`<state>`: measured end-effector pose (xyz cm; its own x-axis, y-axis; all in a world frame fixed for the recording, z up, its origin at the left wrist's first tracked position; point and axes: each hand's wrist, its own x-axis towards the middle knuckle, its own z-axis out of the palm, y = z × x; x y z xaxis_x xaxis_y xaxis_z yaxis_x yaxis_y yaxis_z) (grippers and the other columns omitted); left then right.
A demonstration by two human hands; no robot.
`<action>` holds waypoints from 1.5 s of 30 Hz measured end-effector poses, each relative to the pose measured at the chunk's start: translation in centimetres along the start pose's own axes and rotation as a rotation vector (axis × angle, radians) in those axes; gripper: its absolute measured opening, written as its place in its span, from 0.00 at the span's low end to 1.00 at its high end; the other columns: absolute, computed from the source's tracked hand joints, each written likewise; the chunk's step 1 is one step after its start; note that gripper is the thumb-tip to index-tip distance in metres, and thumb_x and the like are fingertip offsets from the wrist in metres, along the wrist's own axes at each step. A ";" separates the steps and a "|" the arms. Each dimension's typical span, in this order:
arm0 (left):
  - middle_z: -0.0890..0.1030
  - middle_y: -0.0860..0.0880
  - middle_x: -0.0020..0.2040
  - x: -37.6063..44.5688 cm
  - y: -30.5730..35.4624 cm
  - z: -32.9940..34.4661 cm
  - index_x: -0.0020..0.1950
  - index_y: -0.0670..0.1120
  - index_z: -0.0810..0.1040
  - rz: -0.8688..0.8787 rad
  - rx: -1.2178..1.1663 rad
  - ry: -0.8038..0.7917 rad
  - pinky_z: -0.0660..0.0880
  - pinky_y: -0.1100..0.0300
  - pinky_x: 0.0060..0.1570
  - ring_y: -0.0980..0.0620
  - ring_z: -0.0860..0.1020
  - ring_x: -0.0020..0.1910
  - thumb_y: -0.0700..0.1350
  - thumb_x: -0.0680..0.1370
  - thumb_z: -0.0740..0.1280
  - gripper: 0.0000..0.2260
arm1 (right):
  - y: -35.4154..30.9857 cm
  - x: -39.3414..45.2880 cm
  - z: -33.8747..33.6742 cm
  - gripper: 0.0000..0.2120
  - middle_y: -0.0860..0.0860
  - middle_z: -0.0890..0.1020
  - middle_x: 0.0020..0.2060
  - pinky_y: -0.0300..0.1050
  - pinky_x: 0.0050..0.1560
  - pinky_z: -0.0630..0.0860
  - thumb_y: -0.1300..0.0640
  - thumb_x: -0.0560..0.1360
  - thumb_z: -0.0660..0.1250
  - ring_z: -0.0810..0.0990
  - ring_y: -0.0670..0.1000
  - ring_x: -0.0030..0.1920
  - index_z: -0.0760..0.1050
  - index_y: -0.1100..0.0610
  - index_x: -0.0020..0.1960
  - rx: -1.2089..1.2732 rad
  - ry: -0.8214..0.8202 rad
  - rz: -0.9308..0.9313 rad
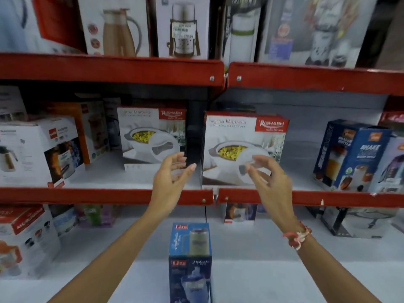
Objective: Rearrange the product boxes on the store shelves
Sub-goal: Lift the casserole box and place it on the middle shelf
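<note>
Two white casserole boxes with red corner labels stand on the middle shelf: one (150, 136) left of the dark upright post, one (242, 145) right of it. My left hand (170, 182) is raised before the gap between them, fingers spread, holding nothing. My right hand (269, 182), with a red and white thread band on its wrist, hovers in front of the right box's lower face, fingers apart and blurred, not gripping it. A blue Liza bottle box (189, 261) stands upright on the lower shelf between my forearms.
Red shelf rails (105, 195) cross the view. White kettle boxes (39, 149) fill the middle shelf's left, blue shaker bottle boxes (354, 156) its right. Flask boxes (181, 27) line the top shelf. More boxes (26, 239) sit at the lower left and a dark box (358, 224) at the lower right.
</note>
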<state>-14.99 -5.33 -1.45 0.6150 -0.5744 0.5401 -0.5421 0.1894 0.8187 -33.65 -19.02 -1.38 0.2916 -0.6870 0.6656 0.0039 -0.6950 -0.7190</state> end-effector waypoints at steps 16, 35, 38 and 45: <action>0.76 0.52 0.67 7.1 -1.7 6.6 0.74 0.51 0.63 -0.095 -0.049 -0.216 0.70 0.52 0.68 0.51 0.72 0.68 0.53 0.78 0.60 0.24 | 7.6 7.7 -2.5 0.33 0.44 0.79 0.62 0.36 0.53 0.77 0.43 0.69 0.69 0.78 0.45 0.61 0.65 0.48 0.71 0.133 -0.151 0.245; 0.83 0.64 0.53 1.2 4.5 -5.4 0.64 0.56 0.76 -0.025 -0.126 -0.117 0.78 0.68 0.51 0.67 0.80 0.53 0.56 0.71 0.66 0.21 | -4.8 2.8 -4.4 0.28 0.34 0.80 0.58 0.31 0.45 0.79 0.51 0.72 0.69 0.77 0.31 0.56 0.67 0.41 0.71 0.181 -0.252 0.156; 0.84 0.62 0.52 1.1 5.5 -7.6 0.64 0.54 0.77 -0.024 -0.123 -0.122 0.78 0.67 0.52 0.65 0.80 0.53 0.55 0.72 0.66 0.21 | -6.7 2.2 -3.9 0.28 0.38 0.80 0.62 0.46 0.59 0.76 0.50 0.72 0.69 0.76 0.41 0.64 0.66 0.39 0.71 0.198 -0.264 0.166; 0.85 0.62 0.48 -0.1 5.0 -10.4 0.58 0.58 0.78 -0.047 -0.144 -0.115 0.81 0.62 0.50 0.62 0.82 0.52 0.52 0.73 0.66 0.13 | -8.4 0.6 -1.3 0.28 0.40 0.80 0.62 0.53 0.67 0.71 0.49 0.70 0.70 0.75 0.43 0.65 0.67 0.37 0.68 0.216 -0.273 0.197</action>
<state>-11.85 3.96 4.62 0.5639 -0.6709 0.4815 -0.4219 0.2672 0.8664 -34.74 -13.87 5.32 0.5499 -0.7012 0.4538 0.1149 -0.4747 -0.8726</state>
